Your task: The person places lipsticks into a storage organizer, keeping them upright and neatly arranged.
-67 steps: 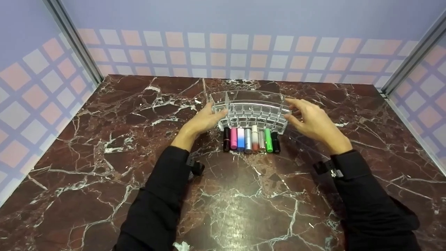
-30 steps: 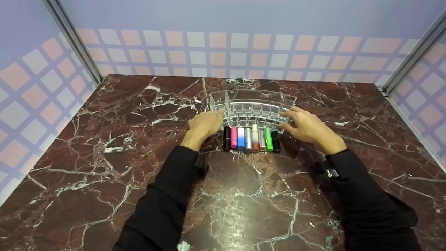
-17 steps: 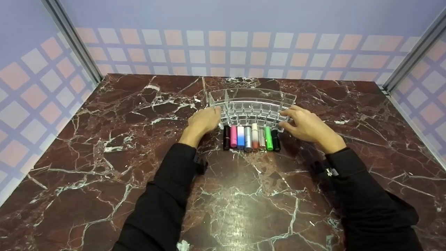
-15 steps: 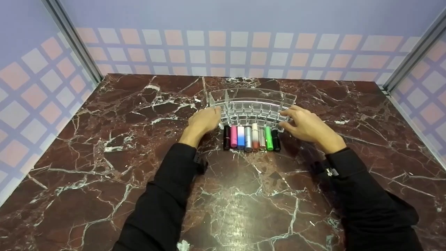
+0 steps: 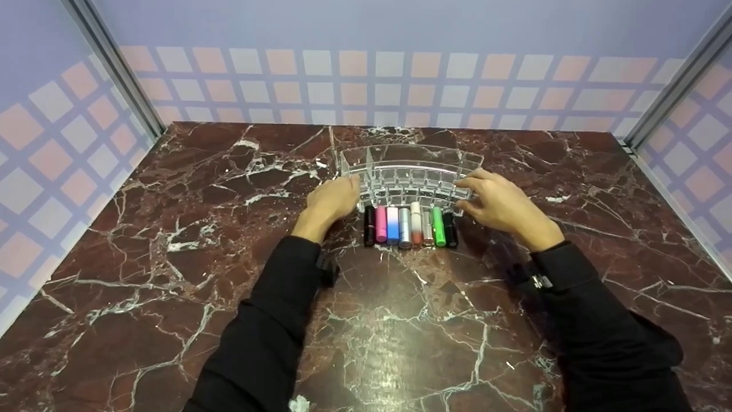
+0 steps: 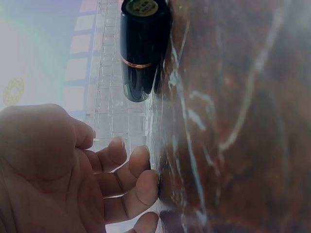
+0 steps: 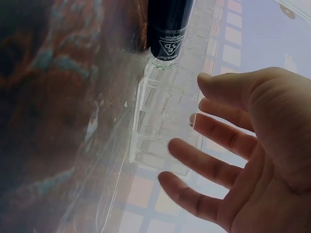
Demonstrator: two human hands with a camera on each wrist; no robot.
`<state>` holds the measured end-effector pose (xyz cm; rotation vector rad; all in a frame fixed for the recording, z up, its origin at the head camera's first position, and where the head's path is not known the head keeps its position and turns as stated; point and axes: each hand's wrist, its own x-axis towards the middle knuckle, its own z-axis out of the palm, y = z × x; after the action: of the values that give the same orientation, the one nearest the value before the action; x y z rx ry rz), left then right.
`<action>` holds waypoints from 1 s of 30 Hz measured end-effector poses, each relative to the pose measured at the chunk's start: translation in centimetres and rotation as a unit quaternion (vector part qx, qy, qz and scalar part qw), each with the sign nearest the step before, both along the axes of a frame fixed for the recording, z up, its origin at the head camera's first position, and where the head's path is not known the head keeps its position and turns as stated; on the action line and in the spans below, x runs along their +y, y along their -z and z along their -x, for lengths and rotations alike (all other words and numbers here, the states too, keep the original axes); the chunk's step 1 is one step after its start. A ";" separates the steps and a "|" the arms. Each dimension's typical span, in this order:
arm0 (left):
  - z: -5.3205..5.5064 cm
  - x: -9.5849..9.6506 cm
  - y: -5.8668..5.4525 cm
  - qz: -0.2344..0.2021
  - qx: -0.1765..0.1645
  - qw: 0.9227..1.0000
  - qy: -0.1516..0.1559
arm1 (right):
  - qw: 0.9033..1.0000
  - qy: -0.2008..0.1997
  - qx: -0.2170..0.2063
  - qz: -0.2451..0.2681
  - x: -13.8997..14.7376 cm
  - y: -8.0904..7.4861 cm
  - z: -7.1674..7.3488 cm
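A clear tiered lipstick organizer [image 5: 420, 171] with a curved front stands on the table. Close in front of it lie several lipstick tubes in a row, with a black tube [image 5: 369, 226] at the left end and another black tube [image 5: 450, 230] at the right. Between these are a pink tube [image 5: 381, 223], a blue-and-white tube [image 5: 392, 226], a silver tube [image 5: 404, 228] and a green tube [image 5: 438, 226], among others. My left hand [image 5: 333, 199] is at the organizer's left side, fingers loosely bent. At its right side is my right hand [image 5: 503, 203], fingers spread and slightly bent. Neither hand visibly grips anything.
The marble-patterned table [image 5: 377, 332] reaches back to a tiled wall [image 5: 372, 86]. Side panels with metal posts [image 5: 114, 68] bound it left and right. A small whitish patch [image 5: 299, 404] shows near the front edge.
Since the oldest frame, both hands have moved slightly nearer along the organizer's sides, and the left thumb has drawn in. Over the last half second the hands stay nearly still; the view shifts slightly.
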<state>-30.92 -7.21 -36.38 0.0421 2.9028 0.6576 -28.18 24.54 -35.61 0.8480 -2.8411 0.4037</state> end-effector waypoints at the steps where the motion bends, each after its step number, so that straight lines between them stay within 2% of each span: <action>1: 0.0 -0.1 0.0 0.000 -0.002 1.000 0.000 | 1.000 -0.009 0.009 0.003 -0.1 0.0 0.1; 5: -0.1 -0.4 0.1 0.000 -0.006 1.000 0.001 | 0.997 -0.066 0.028 0.017 -0.5 0.1 0.3; 8: -0.2 -0.4 0.0 0.000 -0.004 1.000 0.000 | 0.994 -0.107 0.023 0.014 -0.5 0.2 0.4; 11: -0.2 -0.2 0.0 0.003 -0.003 1.000 0.001 | 0.991 -0.131 0.012 0.005 -0.4 0.3 0.3; 19: -0.1 0.0 0.0 0.008 -0.005 1.000 0.004 | 0.986 -0.167 -0.008 -0.012 -0.1 0.5 0.4; 30: -0.3 0.0 -0.1 0.005 -0.005 1.000 0.004 | 0.986 -0.161 -0.029 -0.010 -0.1 0.4 0.2</action>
<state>-30.63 -7.20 -36.31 0.0493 2.8955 0.6388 -28.40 24.39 -36.03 1.3270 -2.7640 0.4453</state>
